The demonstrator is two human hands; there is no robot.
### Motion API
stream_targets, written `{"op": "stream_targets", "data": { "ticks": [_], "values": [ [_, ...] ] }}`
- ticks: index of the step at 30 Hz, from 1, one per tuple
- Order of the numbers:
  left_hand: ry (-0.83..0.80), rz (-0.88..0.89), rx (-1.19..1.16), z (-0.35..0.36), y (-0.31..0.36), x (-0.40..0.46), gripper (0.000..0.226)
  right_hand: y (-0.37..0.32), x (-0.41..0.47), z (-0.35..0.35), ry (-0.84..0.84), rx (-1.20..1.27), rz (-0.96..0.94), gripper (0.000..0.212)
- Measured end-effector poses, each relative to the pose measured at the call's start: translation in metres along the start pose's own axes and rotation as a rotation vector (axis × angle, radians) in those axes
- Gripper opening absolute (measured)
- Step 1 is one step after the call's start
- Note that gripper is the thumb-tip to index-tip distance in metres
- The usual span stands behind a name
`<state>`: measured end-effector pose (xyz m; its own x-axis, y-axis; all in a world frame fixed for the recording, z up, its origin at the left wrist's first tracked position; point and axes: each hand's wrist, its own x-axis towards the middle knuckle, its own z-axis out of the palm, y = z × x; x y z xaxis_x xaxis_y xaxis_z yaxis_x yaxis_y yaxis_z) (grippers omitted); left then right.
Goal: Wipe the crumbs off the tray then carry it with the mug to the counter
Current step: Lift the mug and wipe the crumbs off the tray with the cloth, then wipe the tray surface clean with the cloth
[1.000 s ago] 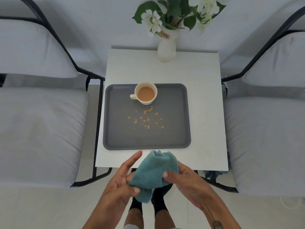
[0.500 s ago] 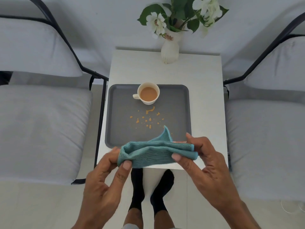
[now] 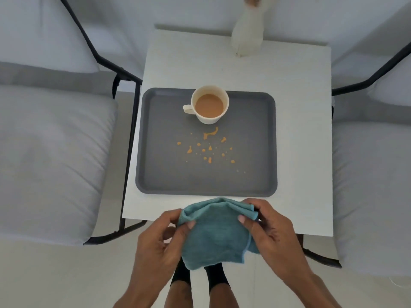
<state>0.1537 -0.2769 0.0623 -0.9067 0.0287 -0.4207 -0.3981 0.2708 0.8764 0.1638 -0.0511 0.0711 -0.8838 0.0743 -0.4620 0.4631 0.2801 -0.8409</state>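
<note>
Both hands — left (image 3: pixel 159 243), right (image 3: pixel 270 232) — now pinch the cloth (image 3: pixel 216 232) opened flatter than a moment ago, short of the tray (image 3: pixel 155 174), where crumbs (image 3: pixel 209 147) and mug (image 3: pixel 210 104) sit untouched — wiping not begun.

Single head-worn wide-angle view, looking steeply down and forward from above the near edge of a small white table (image 3: pixel 300 134). Both hands (image 3: pixel 155 245) sit closest to the lens; the vase (image 3: pixel 245 34), apparently cropped, marks the far limit.
</note>
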Motion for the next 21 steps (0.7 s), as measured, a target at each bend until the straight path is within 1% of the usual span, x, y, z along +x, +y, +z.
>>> {"op": "stream_targets", "data": {
  "ticks": [3, 5, 8, 10, 12, 14, 15, 16, 17, 19, 20, 21],
  "values": [
    [0.017, 0.024, 0.046, 0.006, -0.005, 0.040, 0.010, 0.010, 0.037, 0.010, 0.087, 0.011, 0.017, 0.014],
    [0.056, 0.059, 0.102, 0.009, -0.007, 0.071, 0.014, 0.010, 0.065, 0.012, 0.135, 0.010, -0.017, 0.017],
    [0.094, 0.074, 0.181, 0.016, -0.011, 0.120, 0.006, 0.008, 0.107, 0.014, 0.187, -0.060, -0.024, 0.022],
    [0.107, 0.114, 0.296, 0.020, -0.012, 0.147, 0.014, 0.007, 0.129, 0.017, 0.259, -0.189, -0.042, 0.028],
    [0.110, 0.154, 0.469, 0.021, -0.016, 0.161, 0.028, 0.008, 0.142, 0.020, 0.385, -0.402, -0.084, 0.040],
    [0.190, 0.202, 0.608, 0.013, -0.022, 0.161, 0.035, 0.010, 0.142, 0.026, 0.487, -0.583, -0.173, 0.048],
    [0.250, 0.237, 0.659, 0.005, -0.028, 0.156, 0.037, 0.012, 0.140, 0.032, 0.487, -0.637, -0.233, 0.048],
    [0.298, 0.260, 0.715, -0.003, -0.035, 0.150, 0.039, 0.014, 0.136, 0.042, 0.437, -0.682, -0.280, 0.049],
    [0.316, 0.267, 0.785, -0.012, -0.044, 0.143, 0.043, 0.018, 0.133, 0.053, 0.343, -0.731, -0.300, 0.052],
    [0.261, 0.268, 0.960, -0.024, -0.063, 0.132, 0.055, 0.029, 0.129, 0.074, 0.135, -0.866, -0.268, 0.061],
    [0.212, 0.285, 1.046, -0.026, -0.073, 0.129, 0.060, 0.037, 0.129, 0.080, 0.083, -0.938, -0.243, 0.064],
    [0.167, 0.312, 1.113, -0.026, -0.081, 0.126, 0.063, 0.044, 0.130, 0.083, 0.077, -0.989, -0.235, 0.065]
  ]
}}
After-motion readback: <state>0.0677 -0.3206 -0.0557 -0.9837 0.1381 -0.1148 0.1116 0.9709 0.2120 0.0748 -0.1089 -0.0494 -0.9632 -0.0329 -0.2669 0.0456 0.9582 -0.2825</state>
